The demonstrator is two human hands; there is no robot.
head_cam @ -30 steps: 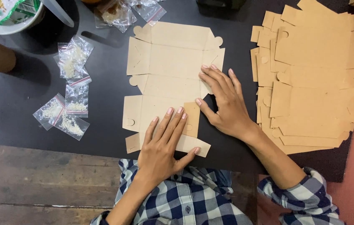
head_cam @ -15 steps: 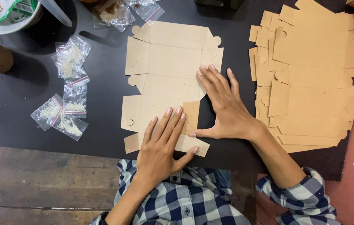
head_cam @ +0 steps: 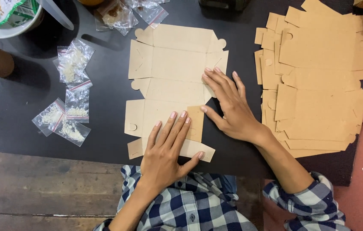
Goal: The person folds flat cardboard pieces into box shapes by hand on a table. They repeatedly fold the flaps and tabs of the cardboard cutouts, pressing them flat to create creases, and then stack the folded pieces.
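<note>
Flat on the black counter (head_cam: 104, 141): unfolded cardboard box blank (head_cam: 173, 64), centre. Left hand (head_cam: 164, 152) pressed open on its near panel, right hand (head_cam: 230, 107) splayed at its right edge, neither grip holding anything. Bare strip before stacked blanks (head_cam: 318, 77); 4 small bags (head_cam: 68, 102) left.

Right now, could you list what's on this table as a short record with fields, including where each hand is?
Surface: black table
Centre: unfolded flat cardboard box blank
Left hand: flat, palm down on the blank's lower panel
Right hand: flat, fingers spread over the blank's right edge
Right side: stack of cardboard blanks
Left side: small clear zip bags with pale contents
Top left: white bowl
</note>
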